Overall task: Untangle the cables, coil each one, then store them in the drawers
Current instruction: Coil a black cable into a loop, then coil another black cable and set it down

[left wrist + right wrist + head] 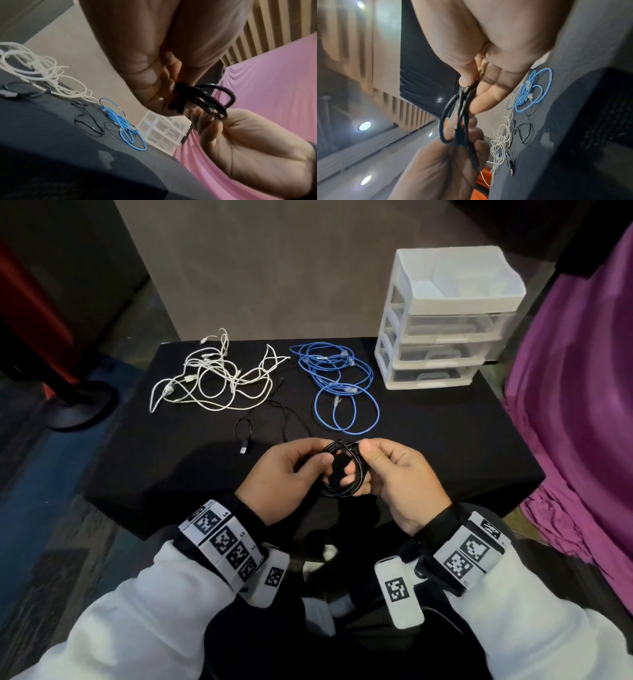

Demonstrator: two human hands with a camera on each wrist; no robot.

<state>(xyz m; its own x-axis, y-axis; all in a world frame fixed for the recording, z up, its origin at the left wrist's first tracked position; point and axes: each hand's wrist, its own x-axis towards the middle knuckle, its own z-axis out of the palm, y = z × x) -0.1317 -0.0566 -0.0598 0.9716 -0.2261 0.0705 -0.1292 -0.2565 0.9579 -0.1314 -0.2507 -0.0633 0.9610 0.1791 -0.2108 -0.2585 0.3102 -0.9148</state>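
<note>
Above black tabletop (137,460), both hands grip round black coil (342,470).

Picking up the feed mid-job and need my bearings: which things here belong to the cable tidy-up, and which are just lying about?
Part of the job:
- black cable coil, held by left hand and right hand
- loose black cable
- white cables, tangled
- blue cables
- drawer unit, drawers closed

Just lying about:
- purple cloth
- red stand
- black table cover
</note>
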